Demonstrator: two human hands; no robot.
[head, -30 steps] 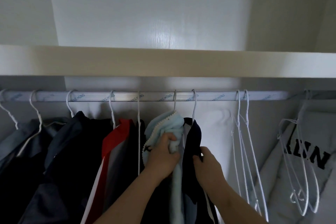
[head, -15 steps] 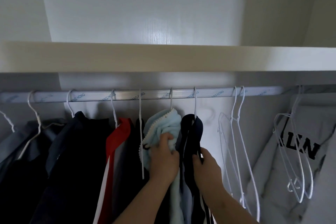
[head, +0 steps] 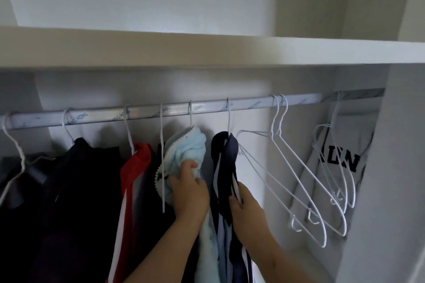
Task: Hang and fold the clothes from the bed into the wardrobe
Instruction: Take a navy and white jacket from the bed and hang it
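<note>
A light blue fleece garment [head: 186,147] hangs from a white wire hanger on the wardrobe rail [head: 142,114]. My left hand [head: 189,193] grips its bunched shoulder. Just to the right hangs a navy garment [head: 226,156] with pale stripes, and my right hand [head: 247,202] pinches its edge below the collar. A narrow gap separates the two garments.
Dark jackets [head: 76,179] and a red, white and grey top [head: 135,167] fill the rail's left side. Empty white wire hangers [head: 296,167] hang to the right. A grey sweatshirt with black letters [head: 340,161] hangs at the far right by the wardrobe's side wall. A white shelf [head: 207,50] runs above.
The navy garment has slid right along the rail, away from the light blue one. The empty hangers swung right. My view turned slightly left.
</note>
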